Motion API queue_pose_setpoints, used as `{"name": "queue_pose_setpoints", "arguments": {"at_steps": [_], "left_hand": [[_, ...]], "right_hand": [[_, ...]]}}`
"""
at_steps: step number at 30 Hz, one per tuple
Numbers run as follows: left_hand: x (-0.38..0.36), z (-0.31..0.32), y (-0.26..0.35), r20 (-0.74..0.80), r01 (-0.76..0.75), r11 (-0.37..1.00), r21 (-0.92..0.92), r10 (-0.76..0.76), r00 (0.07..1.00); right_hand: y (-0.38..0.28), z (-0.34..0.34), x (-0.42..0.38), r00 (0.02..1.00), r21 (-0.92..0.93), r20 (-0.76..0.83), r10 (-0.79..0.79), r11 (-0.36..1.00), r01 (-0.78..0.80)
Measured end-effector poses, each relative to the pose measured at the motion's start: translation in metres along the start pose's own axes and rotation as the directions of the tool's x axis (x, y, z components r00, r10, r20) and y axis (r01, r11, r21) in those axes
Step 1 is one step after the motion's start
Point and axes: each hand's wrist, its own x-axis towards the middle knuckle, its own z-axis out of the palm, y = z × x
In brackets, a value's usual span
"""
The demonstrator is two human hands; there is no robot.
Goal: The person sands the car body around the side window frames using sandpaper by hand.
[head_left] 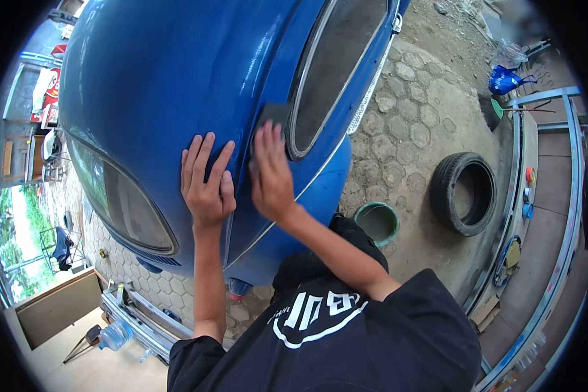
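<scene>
The rounded body of a blue car [157, 72] fills the upper middle of the view. My left hand [207, 186] lies on its paint with the fingers spread, holding nothing. Beside it, to the right, my right hand [272, 173] presses a dark grey piece of sandpaper [276, 112] against the panel, close to the side window [330, 72]. The fingers are fairly straight and somewhat blurred, and they cover most of the sandpaper; only its upper part shows. The rear window [134, 206] sits to the left of my hands.
A green bucket [377, 223] of greyish liquid stands on the paving by my legs. Farther right lies a black tyre [441, 189]. Metal framing [576, 189] runs along the right edge. Metal rails [137, 320] and a plastic bottle [115, 335] are at lower left.
</scene>
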Motion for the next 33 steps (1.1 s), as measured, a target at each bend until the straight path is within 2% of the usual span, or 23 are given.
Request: {"name": "queue_pose_setpoints", "arguments": {"at_steps": [1,6,8,11,14,18,21,22,25,26,29,31,32,33], "left_hand": [[-0.003,0.001,0.002,0.014,0.028,0.998,0.05,-0.028,0.999],[-0.004,0.009,0.006,0.074,0.099,0.96,0.263,-0.122,0.99],[-0.007,0.007,0.009,0.088,0.111,0.957,0.267,-0.139,0.986],[0.001,0.015,0.006,0.046,0.107,0.961,0.254,-0.122,0.991],[-0.006,0.012,0.007,0.056,0.101,0.961,0.258,-0.119,0.991],[0.0,0.007,0.013,0.091,0.111,0.956,0.273,-0.14,0.986],[-0.001,0.01,0.01,0.054,0.109,0.962,0.249,-0.126,0.991],[-0.003,0.013,0.008,0.026,0.117,0.961,0.251,-0.127,0.992],[-0.003,0.011,0.008,0.062,0.102,0.96,0.26,-0.122,0.991],[0.003,0.014,0.008,0.058,0.099,0.964,0.246,-0.116,0.992],[0.003,0.008,0.008,0.067,0.097,0.966,0.24,-0.116,0.991],[-0.001,0.009,0.009,0.055,0.104,0.964,0.245,-0.121,0.991],[-0.005,0.008,0.011,0.057,0.111,0.962,0.25,-0.129,0.99],[-0.002,0.01,0.008,0.049,0.105,0.962,0.253,-0.121,0.991]], "right_hand": [[-0.002,0.004,-0.021,0.998,-0.014,0.064,0.016,1.0,-0.015],[0.007,-0.021,0.081,0.996,-0.052,-0.087,0.002,0.999,-0.007],[0.005,-0.015,0.083,0.987,-0.032,-0.16,0.012,0.999,-0.017],[-0.005,-0.001,0.002,1.0,0.048,-0.003,0.02,0.999,-0.02],[-0.002,-0.008,0.01,0.999,-0.007,0.036,-0.009,1.0,0.009],[0.003,-0.019,0.084,0.987,-0.049,-0.159,0.009,0.999,-0.017],[-0.004,-0.002,0.006,1.0,-0.005,-0.029,0.005,1.0,-0.005],[0.0,0.009,-0.033,0.998,-0.039,0.068,-0.005,0.999,0.007],[-0.003,-0.007,0.014,1.0,-0.067,0.018,-0.024,0.997,0.025],[-0.002,-0.012,0.05,0.997,-0.055,-0.075,0.033,0.998,-0.037],[0.001,-0.009,0.041,0.998,-0.077,-0.057,-0.028,0.997,0.023],[-0.009,0.004,-0.045,0.992,-0.02,0.128,0.001,1.0,0.002],[-0.009,0.009,-0.063,0.983,-0.019,0.18,0.032,0.999,-0.029],[-0.005,0.008,-0.054,0.984,-0.049,0.178,-0.002,0.999,0.01]]}}
